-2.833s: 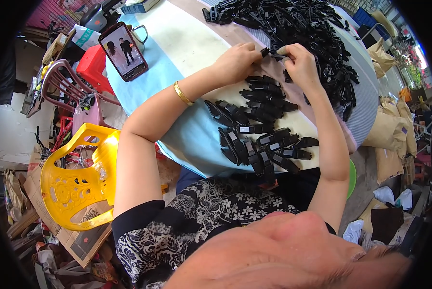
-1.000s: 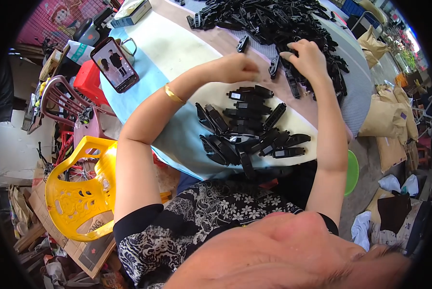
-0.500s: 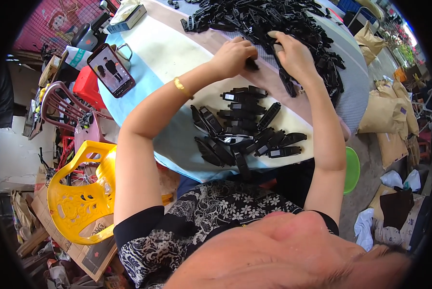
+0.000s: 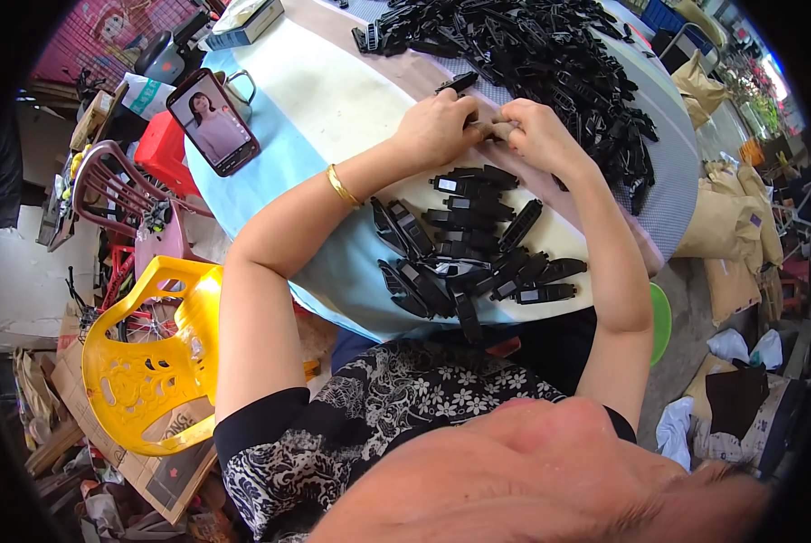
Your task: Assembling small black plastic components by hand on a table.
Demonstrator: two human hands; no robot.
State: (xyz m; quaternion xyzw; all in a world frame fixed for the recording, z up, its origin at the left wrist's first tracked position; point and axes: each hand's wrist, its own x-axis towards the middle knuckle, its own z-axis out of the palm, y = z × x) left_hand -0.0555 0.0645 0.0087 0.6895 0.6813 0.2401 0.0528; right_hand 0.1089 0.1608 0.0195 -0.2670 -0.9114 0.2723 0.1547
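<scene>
My left hand (image 4: 434, 131) is closed on a black plastic part (image 4: 458, 83), whose narrow end sticks out beyond the fingers. Its fingertips meet those of my right hand (image 4: 543, 138) over the tablecloth. The right fingers are pinched together, and whatever lies between them is too small or hidden to name. Just beyond both hands spreads a large heap of similar black plastic parts (image 4: 550, 59). Closer to my body, below the hands, a smaller group of black parts (image 4: 464, 213) lies in loose rows and overlapping pieces on the cloth.
A striped cloth covers the round table (image 4: 324, 100). On its left edge a phone (image 4: 213, 122) leans by a glass mug (image 4: 241, 88), with a tissue box (image 4: 245, 23) farther back. A yellow plastic chair (image 4: 152, 366) stands left; brown sacks (image 4: 731, 213) and a green basin (image 4: 660, 324) are right.
My right hand has come away from the heap's edge and moved left to meet my left hand. The black part in my left hand now points away from me. The phone picture differs.
</scene>
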